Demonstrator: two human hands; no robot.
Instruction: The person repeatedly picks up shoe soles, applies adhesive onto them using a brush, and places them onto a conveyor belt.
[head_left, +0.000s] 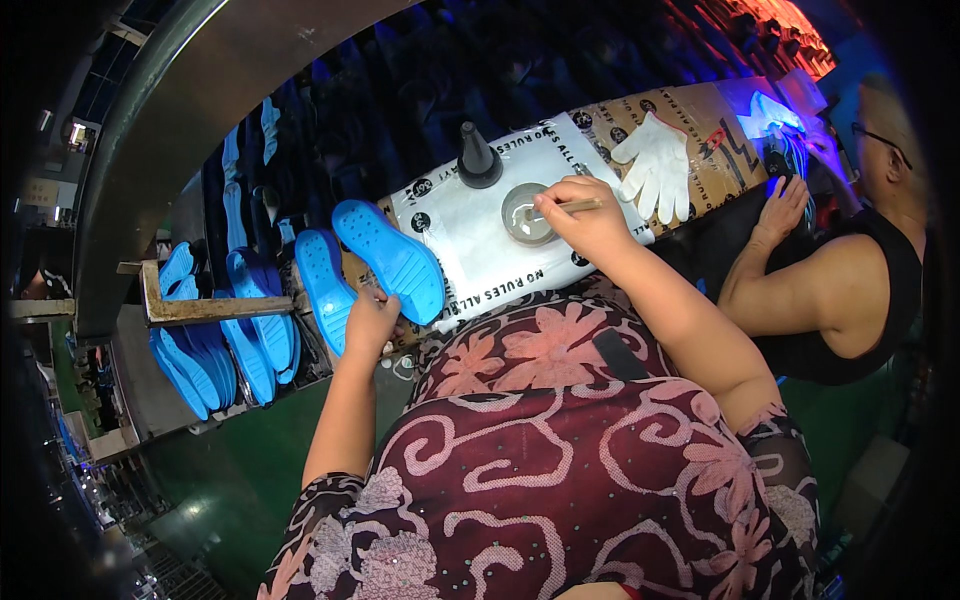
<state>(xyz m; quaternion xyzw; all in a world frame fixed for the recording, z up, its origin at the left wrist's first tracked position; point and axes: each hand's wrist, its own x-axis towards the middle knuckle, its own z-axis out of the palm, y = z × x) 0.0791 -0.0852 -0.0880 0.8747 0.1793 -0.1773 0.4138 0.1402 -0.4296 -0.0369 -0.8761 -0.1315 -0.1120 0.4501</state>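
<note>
My right hand grips a thin wooden-handled brush. Its tip reaches into a round bowl of cloudy liquid, standing on a white printed plastic sheet. Farther left, my left hand pinches the near left edge of a blue shoe sole, its thumb against that edge and the other fingers partly hidden. A second blue sole lies just left of this hand, part of it covered by my hand and wrist.
A dark cone-shaped bottle stands behind the bowl. A white knit glove and red snips lie rightward on printed brown card. More blue soles hang beside a rusty metal bracket. A co-worker works at right under blue light.
</note>
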